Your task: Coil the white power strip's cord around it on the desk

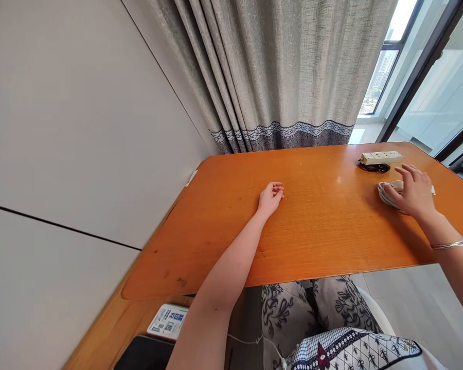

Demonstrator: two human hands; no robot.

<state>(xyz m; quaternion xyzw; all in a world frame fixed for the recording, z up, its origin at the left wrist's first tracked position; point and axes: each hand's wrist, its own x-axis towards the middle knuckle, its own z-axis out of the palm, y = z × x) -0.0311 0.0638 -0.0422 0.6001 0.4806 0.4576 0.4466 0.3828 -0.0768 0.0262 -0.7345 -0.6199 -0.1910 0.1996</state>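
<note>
My left hand (270, 197) rests on the orange wooden table (224, 231) near its middle, fingers loosely curled, holding nothing. My right hand (411, 190) lies at the table's right side, fingers spread over a coiled white cable (386, 195), which it touches and partly hides. A silver bangle (448, 244) circles my right wrist. Just beyond the right hand lies a cream power strip (381, 156) on a dark coiled cord (374, 167).
A grey curtain (278, 77) with a patterned hem hangs behind the table, a white wall panel (73, 128) runs along the left, and a window (428, 77) is at the right. Under the table's near left edge lie a printed card (167, 320) and a black object (144, 354).
</note>
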